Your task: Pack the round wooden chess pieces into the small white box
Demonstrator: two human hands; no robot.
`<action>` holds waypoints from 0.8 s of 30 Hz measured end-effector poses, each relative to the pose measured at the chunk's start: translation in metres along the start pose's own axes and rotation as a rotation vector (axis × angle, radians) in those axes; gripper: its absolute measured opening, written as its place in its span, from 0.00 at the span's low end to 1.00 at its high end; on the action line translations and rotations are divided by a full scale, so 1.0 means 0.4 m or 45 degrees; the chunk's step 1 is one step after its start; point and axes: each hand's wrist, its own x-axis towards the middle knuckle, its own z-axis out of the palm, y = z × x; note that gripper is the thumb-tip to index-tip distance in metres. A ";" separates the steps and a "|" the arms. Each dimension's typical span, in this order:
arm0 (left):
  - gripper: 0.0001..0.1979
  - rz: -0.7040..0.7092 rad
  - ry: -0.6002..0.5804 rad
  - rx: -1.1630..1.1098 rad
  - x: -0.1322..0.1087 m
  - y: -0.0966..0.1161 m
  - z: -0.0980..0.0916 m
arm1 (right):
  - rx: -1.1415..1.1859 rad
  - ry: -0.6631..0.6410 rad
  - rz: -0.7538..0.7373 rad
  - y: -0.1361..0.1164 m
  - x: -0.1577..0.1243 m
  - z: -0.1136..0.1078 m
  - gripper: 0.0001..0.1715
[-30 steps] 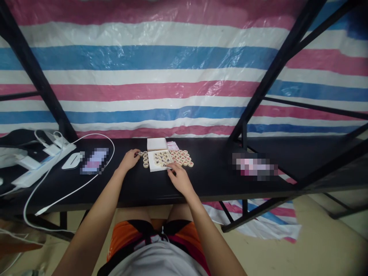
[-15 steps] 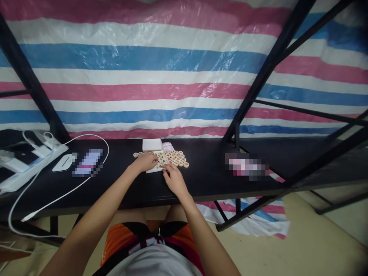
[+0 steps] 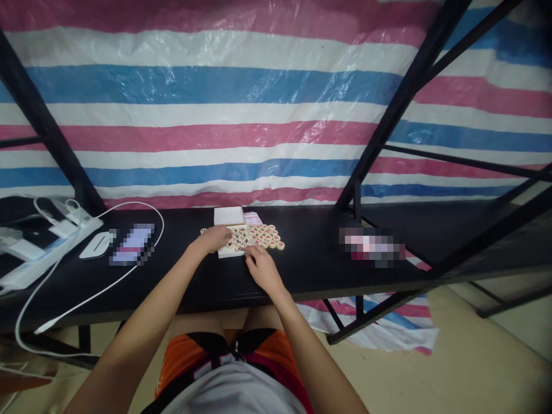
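Note:
A small white box tray [image 3: 227, 253] holding round wooden chess pieces lies on the black table [image 3: 302, 264]. Several more round pieces [image 3: 267, 236] with red and black marks lie loose to its right, and one or two [image 3: 203, 231] at its left. The white box lid [image 3: 229, 215] sits just behind. My left hand [image 3: 213, 238] rests curled on the tray's left edge, fingers closed over the pieces there. My right hand [image 3: 261, 268] sits at the tray's front right corner, fingers bent toward it; what they pinch is hidden.
At the left lie a white mouse [image 3: 95, 245], a blurred phone [image 3: 131, 244], a white power strip [image 3: 41, 253] with plugs and a long white cable [image 3: 86, 296]. A blurred object [image 3: 371, 245] lies at the right. Black steel frame bars [image 3: 388, 115] cross in front of a striped tarpaulin.
My left hand moved right from the loose pieces at the tray's left onto the tray. My right hand stayed at the tray's front corner. The view shifted slightly.

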 end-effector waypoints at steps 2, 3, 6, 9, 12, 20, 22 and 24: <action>0.15 0.005 -0.028 0.038 0.003 -0.003 -0.004 | 0.009 0.004 0.002 0.000 -0.001 -0.001 0.17; 0.17 0.017 -0.063 0.081 0.005 -0.004 -0.006 | 0.013 0.005 0.003 0.000 -0.001 -0.001 0.18; 0.21 0.008 -0.146 0.143 0.010 -0.006 -0.008 | 0.020 -0.004 0.005 -0.001 -0.001 -0.002 0.18; 0.22 -0.003 -0.179 0.179 0.014 -0.005 -0.005 | 0.013 -0.017 0.019 -0.003 0.000 -0.003 0.18; 0.21 0.005 -0.147 0.187 0.016 -0.005 -0.001 | -0.002 -0.027 0.023 -0.004 0.000 -0.003 0.18; 0.12 0.016 -0.115 0.131 0.019 -0.010 -0.008 | 0.005 0.008 0.004 -0.002 -0.001 0.000 0.17; 0.10 0.032 -0.111 0.112 0.016 -0.008 -0.013 | 0.001 0.007 0.012 -0.001 -0.001 0.000 0.17; 0.08 0.065 -0.050 0.035 0.007 -0.011 -0.021 | 0.004 0.005 0.011 -0.001 -0.001 0.000 0.17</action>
